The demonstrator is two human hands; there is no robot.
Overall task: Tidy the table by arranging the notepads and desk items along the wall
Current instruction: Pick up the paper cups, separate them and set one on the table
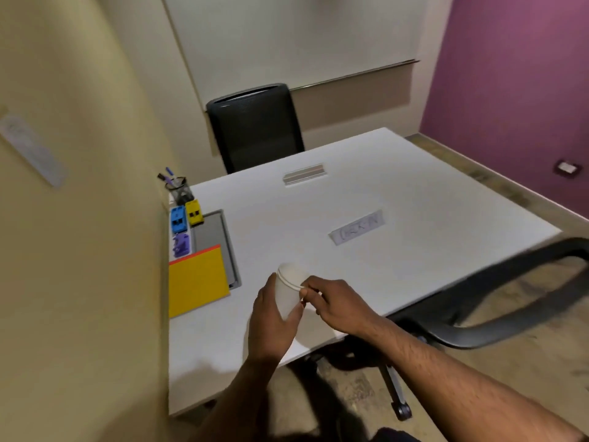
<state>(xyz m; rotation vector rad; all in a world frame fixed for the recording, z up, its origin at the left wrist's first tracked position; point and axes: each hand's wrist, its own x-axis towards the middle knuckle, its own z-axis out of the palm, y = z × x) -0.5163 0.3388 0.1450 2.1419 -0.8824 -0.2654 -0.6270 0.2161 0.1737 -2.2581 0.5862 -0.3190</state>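
Now both hands closed on a tilted white paper cup (288, 290), left hand (271, 320) around its body, right hand (334, 306) pinching the rim.

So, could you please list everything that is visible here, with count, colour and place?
table: 1, white, centre
notepad: 1, yellow with orange edge, by the left wall
toy blocks: 3, blue, yellow, purple, along the wall
pen holder: 1, dark mesh, far end of the row, pens inside
grey tray: 1, beside the blocks
paper label: 1, white, table middle
office chairs: 2, black, far side, near right
paper cup: 1, white, held above the table
left hand: grip around the cup
right hand: fingers at the cup rim
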